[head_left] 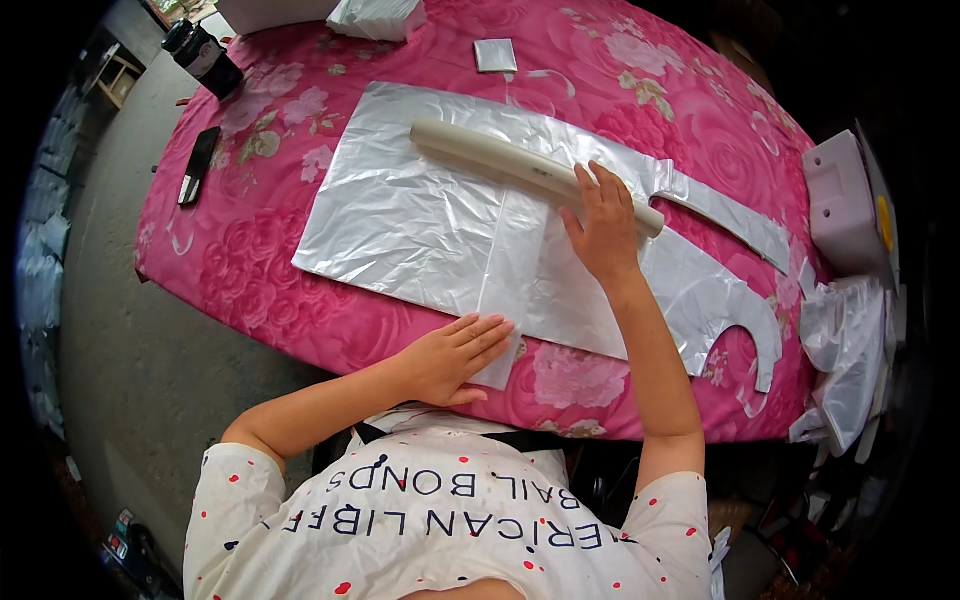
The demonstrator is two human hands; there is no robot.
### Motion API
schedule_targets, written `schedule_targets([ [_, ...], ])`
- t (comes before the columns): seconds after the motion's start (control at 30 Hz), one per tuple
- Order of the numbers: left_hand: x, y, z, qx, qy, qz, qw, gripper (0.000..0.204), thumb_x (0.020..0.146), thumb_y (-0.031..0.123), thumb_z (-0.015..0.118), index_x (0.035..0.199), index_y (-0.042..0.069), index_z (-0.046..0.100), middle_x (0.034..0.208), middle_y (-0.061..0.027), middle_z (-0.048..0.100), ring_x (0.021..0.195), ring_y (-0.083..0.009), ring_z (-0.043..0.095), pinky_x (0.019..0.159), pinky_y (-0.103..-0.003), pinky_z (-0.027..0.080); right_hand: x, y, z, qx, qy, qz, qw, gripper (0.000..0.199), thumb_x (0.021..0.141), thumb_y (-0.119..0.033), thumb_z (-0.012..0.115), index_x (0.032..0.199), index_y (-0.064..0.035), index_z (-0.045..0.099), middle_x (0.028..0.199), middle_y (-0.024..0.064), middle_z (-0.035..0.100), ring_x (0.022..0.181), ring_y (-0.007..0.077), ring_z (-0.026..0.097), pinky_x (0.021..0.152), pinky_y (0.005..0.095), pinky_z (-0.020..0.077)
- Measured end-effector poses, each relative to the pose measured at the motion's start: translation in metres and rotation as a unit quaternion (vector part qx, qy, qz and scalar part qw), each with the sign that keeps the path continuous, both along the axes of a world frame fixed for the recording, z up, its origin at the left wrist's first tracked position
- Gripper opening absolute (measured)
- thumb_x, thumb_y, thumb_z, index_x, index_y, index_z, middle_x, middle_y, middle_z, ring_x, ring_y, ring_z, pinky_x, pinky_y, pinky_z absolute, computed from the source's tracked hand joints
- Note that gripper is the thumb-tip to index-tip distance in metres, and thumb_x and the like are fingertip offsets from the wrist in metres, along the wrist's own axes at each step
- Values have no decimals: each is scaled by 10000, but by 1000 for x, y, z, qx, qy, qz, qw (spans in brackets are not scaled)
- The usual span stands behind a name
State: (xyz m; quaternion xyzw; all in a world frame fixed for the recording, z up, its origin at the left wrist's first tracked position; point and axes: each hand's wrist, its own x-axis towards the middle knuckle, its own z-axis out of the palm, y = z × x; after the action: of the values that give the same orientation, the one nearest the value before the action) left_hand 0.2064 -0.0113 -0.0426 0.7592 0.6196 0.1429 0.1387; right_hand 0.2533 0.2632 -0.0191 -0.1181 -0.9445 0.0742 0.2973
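A stack of silvery-white plastic vest bags [400, 220] lies flat on the table, its cut-out handles toward the right. Across its upper part rests a long off-white tube [480, 150], slanting down to the right. My right hand [605, 220] lies over the tube near its right end, fingers stretched and the thumb apart. A narrow folded strip of plastic [505, 265] runs across the bags to the near table edge. Upon its near end, my left hand [455, 355] is laid flat with fingers extended. What lies under both palms is hidden.
A pink floral cloth [260, 260] covers the table. A dark bottle [203, 60] and a black box cutter-like object [199, 167] are at the left. Farther back sit a small silvery packet [495, 56] and a white stack [375, 18]. A pale box [845, 205] and crumpled plastic [845, 340] stand right.
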Motion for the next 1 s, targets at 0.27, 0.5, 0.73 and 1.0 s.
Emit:
schedule_targets([
  [0.27,4,-8,-9,-24,-30,-13,999,822,809,492,484,1379,-48,242,1470,-180,194,1383,-281,144,1123,-394,124,4,11,3,-81,-129,46,987,529,712,-109,689,1210,-89,512,1088,102,572,1011,275,523,873,389,399],
  [0.5,6,-7,-9,-29,-2,-16,999,802,836,526,426,1383,-33,248,1470,-175,204,1379,-286,160,1117,-401,131,38,-25,6,-97,-161,142,972,546,677,-63,667,1204,-79,529,1043,89,591,1012,272,529,897,389,392],
  [0.73,8,-9,-3,-37,-20,-19,999,835,802,483,521,1389,-35,231,1478,-178,172,1384,-285,133,1126,-390,114,-13,30,2,-85,-158,68,981,574,683,-6,636,1238,-71,506,1136,123,556,1090,305,487,958,395,377],
  [1.0,5,-22,-13,129,-46,-55,989,352,772,169,562,1071,-15,546,1178,-142,507,1102,-266,496,931,-345,428,34,-40,-1,-63,-192,308,930,562,620,52,584,1176,-17,530,1231,139,504,1167,311,452,996,388,375],
])
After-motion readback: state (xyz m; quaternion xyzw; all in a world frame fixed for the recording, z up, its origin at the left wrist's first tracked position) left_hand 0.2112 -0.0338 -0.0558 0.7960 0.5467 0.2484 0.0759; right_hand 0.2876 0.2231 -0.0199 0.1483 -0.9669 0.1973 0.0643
